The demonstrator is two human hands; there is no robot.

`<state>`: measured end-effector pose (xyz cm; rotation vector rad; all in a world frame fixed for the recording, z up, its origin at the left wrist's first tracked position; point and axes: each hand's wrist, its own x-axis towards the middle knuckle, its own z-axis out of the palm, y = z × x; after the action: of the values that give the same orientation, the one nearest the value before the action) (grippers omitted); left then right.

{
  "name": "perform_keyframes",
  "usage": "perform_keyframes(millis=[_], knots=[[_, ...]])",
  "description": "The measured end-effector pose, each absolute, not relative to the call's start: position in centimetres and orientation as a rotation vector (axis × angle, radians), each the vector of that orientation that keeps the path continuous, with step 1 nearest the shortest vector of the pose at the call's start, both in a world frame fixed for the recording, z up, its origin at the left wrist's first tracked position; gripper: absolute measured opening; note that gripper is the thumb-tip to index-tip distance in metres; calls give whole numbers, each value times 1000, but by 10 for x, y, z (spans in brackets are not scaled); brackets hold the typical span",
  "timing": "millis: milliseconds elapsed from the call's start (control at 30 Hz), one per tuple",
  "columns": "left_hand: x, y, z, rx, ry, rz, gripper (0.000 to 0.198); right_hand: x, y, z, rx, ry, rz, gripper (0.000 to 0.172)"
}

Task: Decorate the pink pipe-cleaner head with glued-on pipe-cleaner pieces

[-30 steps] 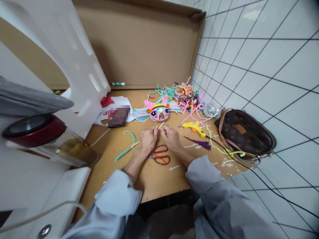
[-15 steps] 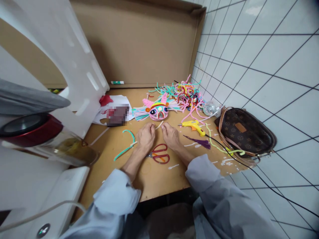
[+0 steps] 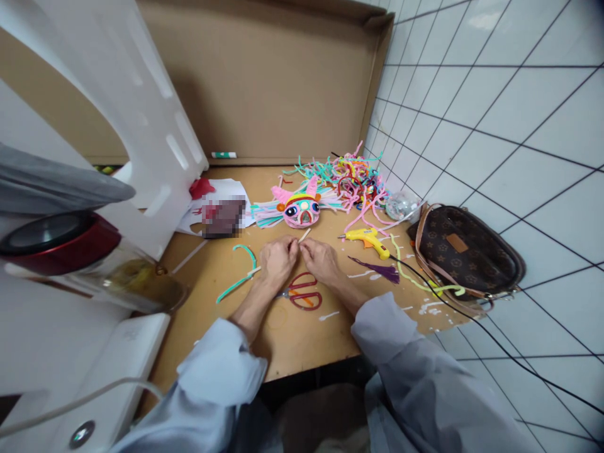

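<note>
Between my two hands a thin cream strip, apparently a pipe cleaner (image 3: 305, 234), points up and to the right. My left hand (image 3: 278, 259) is closed, its fingertips pinching the strip. Fingers of my right hand (image 3: 321, 260) are closed on it too, touching the left fingertips; their exact grip is partly hidden. Just beyond lies a pink animal-like head (image 3: 302, 211) with big eyes, pink ears and a fringe of pastel strands. Red-handled scissors (image 3: 306, 299) lie under my wrists, blades partly covered by my left arm. Left of that arm is a bent turquoise pipe cleaner (image 3: 236, 288).
A yellow glue gun (image 3: 367, 240) with a black cord and a purple tassel (image 3: 384, 272) lie to the right. Behind them are a tangled pile of pipe cleaners (image 3: 353, 179) and a brown handbag (image 3: 472, 248). A glass jar with a red lid (image 3: 61, 242) stands left.
My right hand has moved slightly left, so the fingertips of both hands now meet at the cream pipe cleaner. The view has shifted a little; things on the table stay put.
</note>
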<state>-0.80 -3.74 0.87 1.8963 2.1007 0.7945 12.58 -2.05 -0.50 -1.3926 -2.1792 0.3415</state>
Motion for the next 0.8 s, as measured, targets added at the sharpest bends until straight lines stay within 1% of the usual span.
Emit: perform_keyframes(millis=[167, 333, 533, 600, 667, 733, 800], knots=[[-13, -36, 10, 1868, 2165, 778, 37, 126, -22, -1, -1406, -2195, 361, 24], [-16, -35, 15, 1861, 2258, 718, 34, 128, -22, 0, -1426, -2175, 325, 23], [-14, -34, 16, 1838, 2299, 707, 41, 132, -15, -3, -1467, -1958, 319, 24], [-14, -34, 15, 1831, 2300, 743, 40, 134, -12, -5, -1476, -1874, 337, 26], [-14, -33, 13, 1848, 2280, 779, 34, 134, -11, -6, -1481, -1857, 349, 27], [-16, -32, 10, 1900, 2229, 800, 27, 132, -13, -6, -1457, -1924, 345, 25], [-18, -32, 7, 1957, 2188, 772, 28, 129, -18, -5, -1390, -2046, 328, 24]])
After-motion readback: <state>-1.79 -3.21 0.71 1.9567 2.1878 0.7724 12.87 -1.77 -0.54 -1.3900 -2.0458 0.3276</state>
